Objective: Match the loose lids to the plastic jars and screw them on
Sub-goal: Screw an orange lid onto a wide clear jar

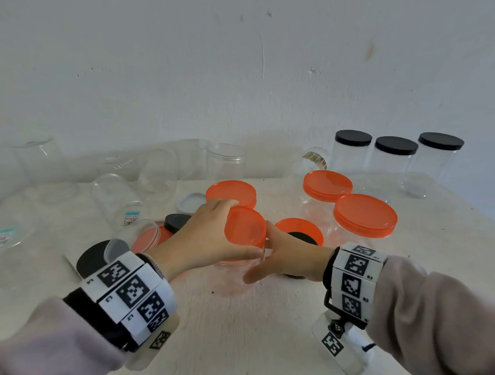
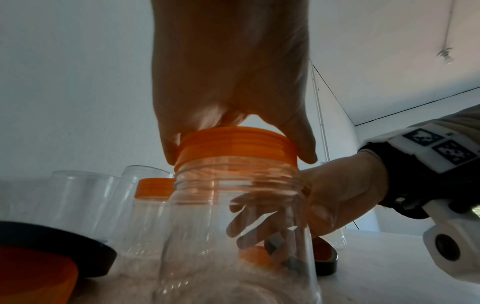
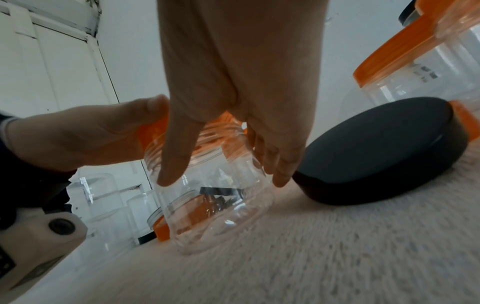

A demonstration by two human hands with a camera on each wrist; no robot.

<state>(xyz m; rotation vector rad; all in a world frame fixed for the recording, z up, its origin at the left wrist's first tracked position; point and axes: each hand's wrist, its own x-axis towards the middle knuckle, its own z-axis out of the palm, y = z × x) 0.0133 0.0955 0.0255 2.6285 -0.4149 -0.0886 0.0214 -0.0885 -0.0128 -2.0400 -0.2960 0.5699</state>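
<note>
- At the lower left of the head view, a pale sleeve (image 1: pixel 35 339) and a band of black-and-white coded markers (image 1: pixel 128 292) are wrapping the left wrist; a matching marker band (image 1: pixel 352 282) is sitting on the right wrist at lower right.
- The left hand (image 1: pixel 207 239) is reaching in from the left, its fingers (image 2: pixel 171 148) curling over and grasping the round orange plastic lid (image 1: pixel 246 228) at mid-frame.
- That lid is sitting on the threaded neck of a small clear plastic jar (image 2: pixel 239 236), which is standing upright on the whitish surface (image 1: pixel 234 342).
- The right hand (image 1: pixel 288 257) is wrapping the jar's body from the right, its thumb (image 3: pixel 176 152) pressing one side and its fingers (image 3: pixel 278 162) the other.
- Just right of this hand, a round black lid (image 3: pixel 376 152) is resting in an upturned orange lid (image 1: pixel 298 226).
- Further right, two clear jars with wide orange lids (image 1: pixel 364 215) are standing closed.
- At the left, a black disc-shaped lid (image 1: pixel 91 258) and several clear open jars (image 1: pixel 118 201) are lying about, some on their sides.
- Toward the upper right, against the white wall (image 1: pixel 246 59), three tall clear jars with black lids (image 1: pixel 395 154) are standing in a row.
</note>
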